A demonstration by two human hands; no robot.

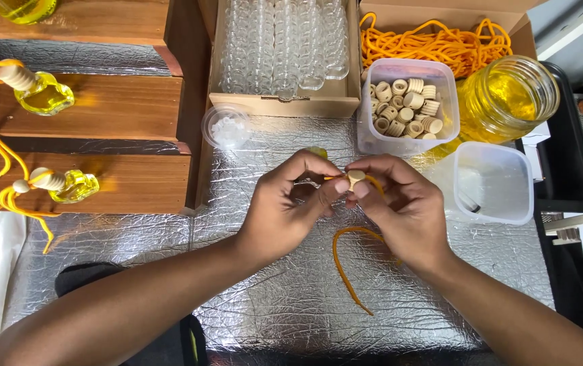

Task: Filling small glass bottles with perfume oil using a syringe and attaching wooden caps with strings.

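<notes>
Both hands meet over the foil mat [291,291], left hand [284,210] and right hand [400,207] pinching a wooden cap [356,177] between fingertips, apparently steadying it on the orange cord [349,264], whose length trails toward the person, with tub of caps [406,102] beyond.

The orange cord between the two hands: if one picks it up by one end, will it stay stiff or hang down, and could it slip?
The orange cord probably hangs limp: its free end lies in a loose curve on the foil-covered table. It looks thin, so likely very light. The left hand and right hand pinch it at a small wooden bead, suggesting it slides easily.
</notes>
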